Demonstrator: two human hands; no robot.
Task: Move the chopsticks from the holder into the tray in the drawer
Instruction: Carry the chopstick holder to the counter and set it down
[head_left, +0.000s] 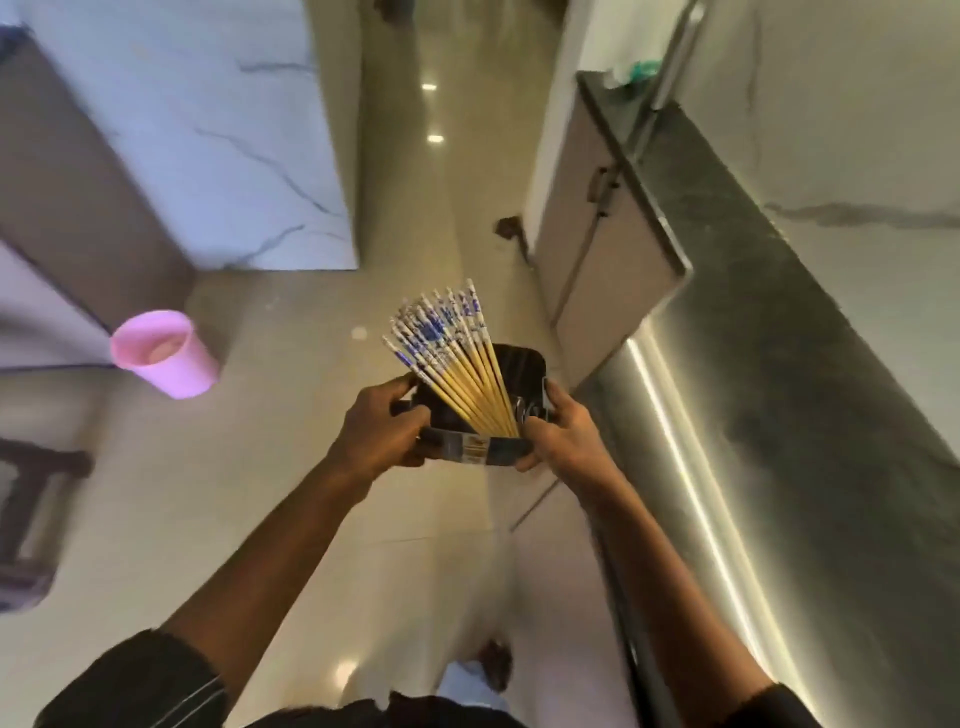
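Above the glossy floor (291, 467), beside the dark countertop (779, 322), the left hand (382, 434) and right hand (563, 434) grasp opposite sides of the black holder (519, 371). The chopsticks (457, 353) stand inside it, fanned out and leaning toward the pink cup (163, 358) on the floor.

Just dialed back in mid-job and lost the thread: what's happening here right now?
A person is carrying the black holder with both hands, the left hand on its left side and the right hand on its right. A bundle of chopsticks stands in it, fanned out and leaning away to the left, all in the holder and none moved yet. The holder is held above the floor beside a dark countertop. No drawer or tray is in view. A pink cup sits on the floor at left.
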